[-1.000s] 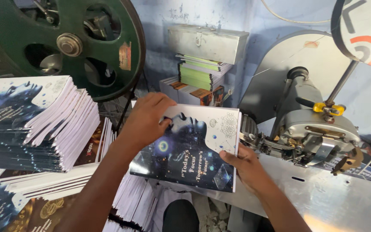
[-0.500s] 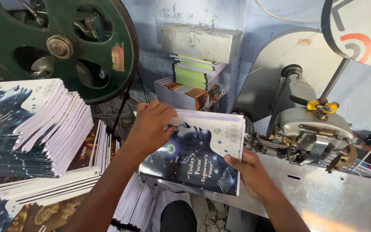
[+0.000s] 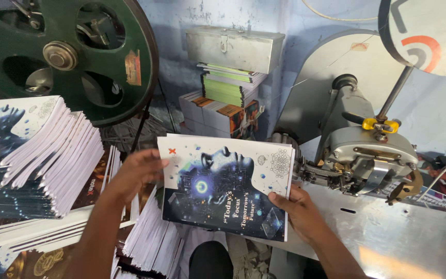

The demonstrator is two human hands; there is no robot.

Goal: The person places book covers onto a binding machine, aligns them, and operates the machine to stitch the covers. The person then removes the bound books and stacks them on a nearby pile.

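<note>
While both hands are on it, the booklet (image 3: 226,188), white above and dark blue below, is held flat and slightly tilted above the metal desk (image 3: 388,237), just left of the grey stitching machine (image 3: 370,155). Right hand (image 3: 300,212) grips the lower right corner, thumb on the cover and fingers beneath. Left hand (image 3: 135,173) is open against the left edge, fingers lightly curled, thumb touching the cover. Fanned stack of matching booklets (image 3: 37,155) lies well to the left, below a green flywheel (image 3: 78,57). Further stacks (image 3: 223,103) and a grey metal box (image 3: 233,46) stand behind.
</note>
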